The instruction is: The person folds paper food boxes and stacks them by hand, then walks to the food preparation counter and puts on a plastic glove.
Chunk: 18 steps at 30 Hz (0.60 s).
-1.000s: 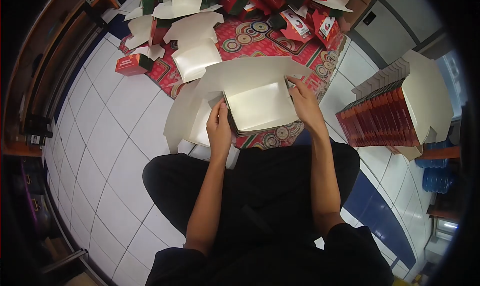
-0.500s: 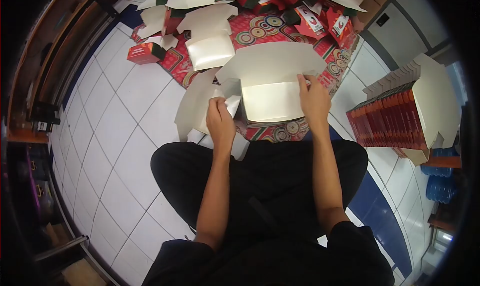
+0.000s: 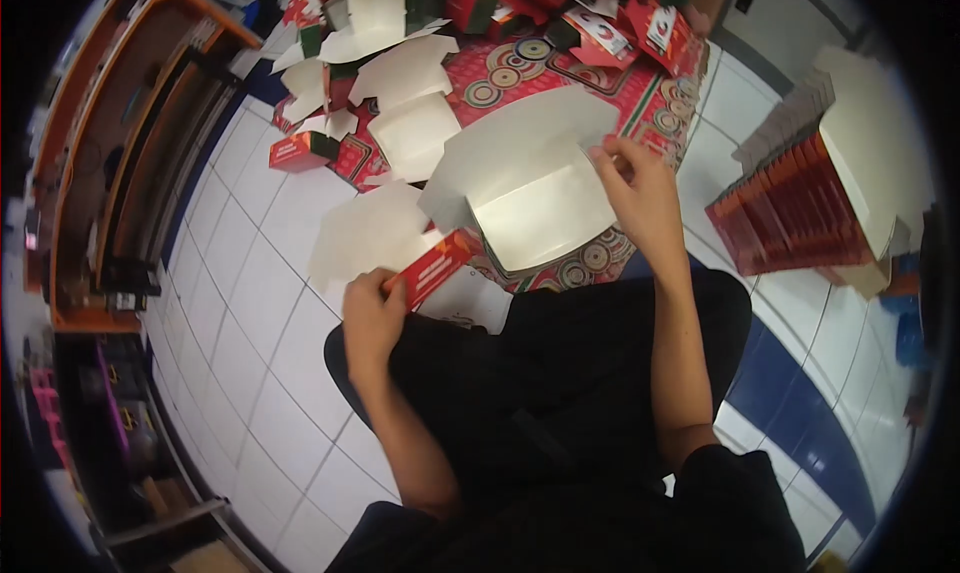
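My left hand (image 3: 372, 318) is closed on the near end of a folding carton (image 3: 435, 270), thumb on its red printed side panel. That carton's pale lid flap (image 3: 365, 235) spreads out beyond my fingers to the left. Right beside it, an open carton (image 3: 545, 218) with a white inside sits in front of my knees, its wide lid (image 3: 520, 138) standing up at the back. My right hand (image 3: 640, 188) pinches this open carton at its upper right corner. The underside of both cartons is hidden.
A red patterned mat (image 3: 510, 68) lies ahead, with another open carton (image 3: 415, 138) and a heap of red cartons (image 3: 600, 33) on it. One small red carton (image 3: 300, 153) stands at the left. A nested stack of cartons (image 3: 790, 208) leans at the right. Shelving (image 3: 150, 173) lines the left side.
My left hand has moved left and toward me with its carton, which has turned to show its red side. The open carton has tilted slightly, my right hand staying at its right corner.
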{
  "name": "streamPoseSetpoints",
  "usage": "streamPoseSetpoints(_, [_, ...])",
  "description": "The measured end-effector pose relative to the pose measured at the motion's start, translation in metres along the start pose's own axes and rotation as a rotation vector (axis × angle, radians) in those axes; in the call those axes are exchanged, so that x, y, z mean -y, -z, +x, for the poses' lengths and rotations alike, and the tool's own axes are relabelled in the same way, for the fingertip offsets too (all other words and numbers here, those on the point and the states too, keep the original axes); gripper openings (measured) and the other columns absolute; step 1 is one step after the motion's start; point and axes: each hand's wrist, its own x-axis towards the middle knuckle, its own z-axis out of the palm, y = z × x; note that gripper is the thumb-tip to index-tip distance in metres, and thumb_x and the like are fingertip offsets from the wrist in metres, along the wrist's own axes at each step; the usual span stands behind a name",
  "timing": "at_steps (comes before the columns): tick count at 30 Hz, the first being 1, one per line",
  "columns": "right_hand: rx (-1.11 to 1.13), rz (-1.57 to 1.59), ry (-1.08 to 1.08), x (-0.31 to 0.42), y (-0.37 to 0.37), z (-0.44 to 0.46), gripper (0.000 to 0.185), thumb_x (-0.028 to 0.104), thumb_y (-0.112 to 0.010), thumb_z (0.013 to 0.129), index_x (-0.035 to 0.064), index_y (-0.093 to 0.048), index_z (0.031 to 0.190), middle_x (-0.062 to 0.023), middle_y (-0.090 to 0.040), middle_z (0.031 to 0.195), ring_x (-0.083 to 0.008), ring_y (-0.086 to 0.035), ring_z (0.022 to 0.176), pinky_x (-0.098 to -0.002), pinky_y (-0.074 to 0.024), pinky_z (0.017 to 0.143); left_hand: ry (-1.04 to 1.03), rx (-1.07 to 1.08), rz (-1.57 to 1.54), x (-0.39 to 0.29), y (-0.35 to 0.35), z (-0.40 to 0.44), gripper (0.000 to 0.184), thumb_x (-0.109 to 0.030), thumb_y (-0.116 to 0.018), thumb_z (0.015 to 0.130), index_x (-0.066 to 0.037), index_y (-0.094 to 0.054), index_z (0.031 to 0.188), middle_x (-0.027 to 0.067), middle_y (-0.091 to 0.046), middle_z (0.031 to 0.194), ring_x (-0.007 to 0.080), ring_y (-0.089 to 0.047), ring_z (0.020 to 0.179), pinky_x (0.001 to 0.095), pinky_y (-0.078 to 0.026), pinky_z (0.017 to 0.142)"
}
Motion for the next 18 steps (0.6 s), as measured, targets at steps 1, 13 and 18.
streamPoseSetpoints(1, [0.104, 0.072, 0.035, 0.008, 0.002, -0.004, 0.034, 0.036, -0.067, 0.096, 0.0038, -0.072, 0.103, -0.0172, -0.070, 0.076, -0.0297, -0.070, 0.070, -0.0419, -0.0524, 0.068, -0.002, -0.010, -0.063, -0.010, 0.023, -0.011, 0.018, -0.014, -0.067, 0.088, 0.003, -0.072, 0.092, 0.0217, -0.068, 0.085, 0.0354, -0.066, 0.082, 0.0425, -0.051, 0.073])
streamPoseSetpoints(13, [0.633, -0.288, 0.524, -0.004, -0.084, -0.062, 0.053, 0.054, -0.056, 0.098, 0.0180, -0.064, 0.136, -0.0180, -0.068, 0.112, -0.0370, -0.066, 0.102, -0.0489, -0.0514, 0.091, -0.312, 0.188, 0.026, -0.016, 0.106, 0.007, 0.015, -0.011, -0.067, 0.076, 0.002, -0.066, 0.084, 0.0160, -0.061, 0.080, 0.0319, -0.056, 0.084, 0.0405, -0.047, 0.078])
streamPoseSetpoints(18, [1.074, -0.328, 0.430, 0.025, -0.077, -0.079, 0.055, 0.050, -0.066, 0.092, 0.0215, -0.062, 0.139, -0.0117, -0.065, 0.118, -0.0354, -0.059, 0.117, -0.0488, -0.0499, 0.092, -0.353, 0.362, 0.165, -0.006, 0.073, 0.007, 0.013, -0.012, -0.069, 0.085, -0.002, -0.072, 0.092, 0.0141, -0.061, 0.085, 0.0311, -0.057, 0.093, 0.0419, -0.047, 0.088])
